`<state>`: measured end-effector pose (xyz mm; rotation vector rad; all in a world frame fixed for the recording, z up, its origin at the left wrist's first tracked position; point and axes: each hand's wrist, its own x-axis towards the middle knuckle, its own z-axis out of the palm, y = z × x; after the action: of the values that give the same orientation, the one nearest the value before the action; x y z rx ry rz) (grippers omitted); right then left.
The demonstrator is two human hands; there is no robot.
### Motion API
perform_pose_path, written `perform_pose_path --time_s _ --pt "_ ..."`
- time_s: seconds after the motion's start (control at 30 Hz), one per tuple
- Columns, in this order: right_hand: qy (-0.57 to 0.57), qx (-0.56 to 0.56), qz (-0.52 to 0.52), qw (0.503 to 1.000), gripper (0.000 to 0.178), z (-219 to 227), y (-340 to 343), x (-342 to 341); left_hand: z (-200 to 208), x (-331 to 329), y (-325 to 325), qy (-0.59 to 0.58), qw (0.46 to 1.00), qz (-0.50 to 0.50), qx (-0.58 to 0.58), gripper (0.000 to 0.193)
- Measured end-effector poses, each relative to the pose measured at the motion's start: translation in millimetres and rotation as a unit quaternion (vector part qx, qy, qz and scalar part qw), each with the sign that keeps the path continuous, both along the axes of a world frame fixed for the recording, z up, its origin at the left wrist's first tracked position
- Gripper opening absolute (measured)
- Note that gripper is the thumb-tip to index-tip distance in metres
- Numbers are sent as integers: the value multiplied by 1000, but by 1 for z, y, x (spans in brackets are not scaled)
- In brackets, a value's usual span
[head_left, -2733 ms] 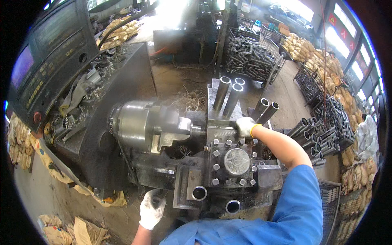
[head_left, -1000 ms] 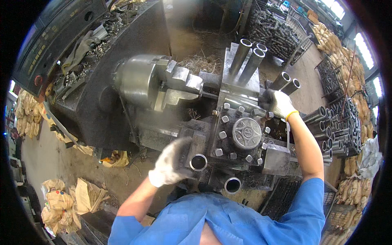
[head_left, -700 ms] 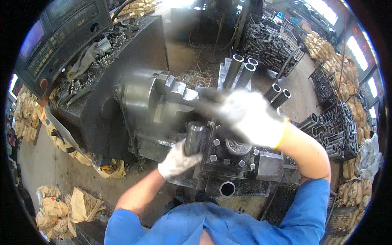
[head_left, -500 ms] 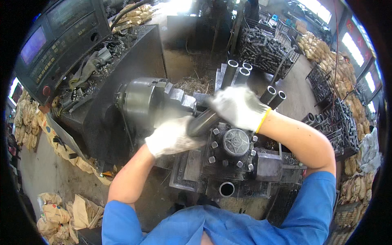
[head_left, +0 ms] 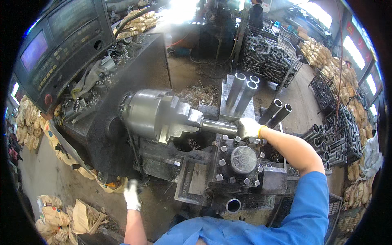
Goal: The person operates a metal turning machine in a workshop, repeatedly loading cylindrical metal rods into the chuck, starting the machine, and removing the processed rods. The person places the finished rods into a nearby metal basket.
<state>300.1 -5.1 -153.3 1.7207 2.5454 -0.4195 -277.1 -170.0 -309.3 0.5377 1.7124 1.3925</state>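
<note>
A steel tube [head_left: 219,126] lies level, its left end within the jaws of the lathe chuck [head_left: 151,114]. My right hand [head_left: 248,128], in a white glove with a yellow cuff, closes around the tube's right end, above the tool post [head_left: 243,159]. Low on the left, apart from the chuck, is my gloved left hand [head_left: 132,196]. A dark patch shows beside its fingers; their pose is too unclear to read. Upright tubes [head_left: 247,96] stand on a plate behind my right hand, with two more tubes [head_left: 277,113] tilted to their right.
A control panel [head_left: 61,49] with a lit screen rises at the left. Another tube end [head_left: 233,205] shows in front of the tool post. Stacked tubes [head_left: 322,143] and a wire cage of metal parts [head_left: 269,51] stand to the right and back. Paper sacks [head_left: 87,214] lie lower left.
The tube, earlier held tilted between both hands, is now level in the chuck jaws. My left hand has let go and dropped down to the left; my right hand remains on the tube.
</note>
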Motion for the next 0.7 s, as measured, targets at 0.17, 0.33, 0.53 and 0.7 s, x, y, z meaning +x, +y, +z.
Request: perform_pose_path --time_s 0.17,0.33,0.53,0.7 --pt "11 -89 27 996 53 9 24 -23 -31 -111 -5 -63 965 243 82 53" --pt "34 -118 39 992 64 5 35 -25 -11 -141 1 -289 936 190 67 44" --pt "254 -193 81 944 97 30 82 -102 -7 -167 5 -277 952 127 18 34" --pt "-162 -140 99 972 45 47 35 -53 -47 -184 -15 -21 989 144 37 28"
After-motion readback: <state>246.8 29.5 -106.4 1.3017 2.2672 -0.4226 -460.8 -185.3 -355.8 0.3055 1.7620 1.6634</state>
